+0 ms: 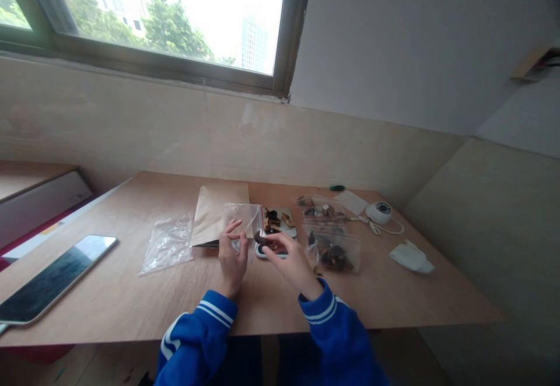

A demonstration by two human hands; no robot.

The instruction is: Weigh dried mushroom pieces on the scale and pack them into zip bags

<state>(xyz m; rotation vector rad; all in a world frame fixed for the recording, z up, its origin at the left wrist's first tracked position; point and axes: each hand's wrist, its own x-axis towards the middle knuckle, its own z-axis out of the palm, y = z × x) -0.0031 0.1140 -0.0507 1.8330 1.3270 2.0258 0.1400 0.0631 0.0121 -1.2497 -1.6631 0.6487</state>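
My left hand (233, 259) has its fingers bent against a clear zip bag (248, 214) with a red strip along its edge, and appears to grip it. In my right hand (292, 260), a dark brown dried piece (261, 240) is pinched between thumb and fingers, close to the bag's mouth. Behind that hand, dried dark and tan pieces (272, 218) lie on a small white scale (291, 230), whose front is partly hidden by my fingers. A brown paper envelope (210, 214) lies under the bag.
Filled clear zip bags (336, 255) of dried pieces lie on the right. Beyond them are a white round device (378, 212) with a cord and a crumpled tissue (411, 256). An empty plastic bag (166, 246) and a large phone (56, 278) lie left on the wooden table (131, 310).
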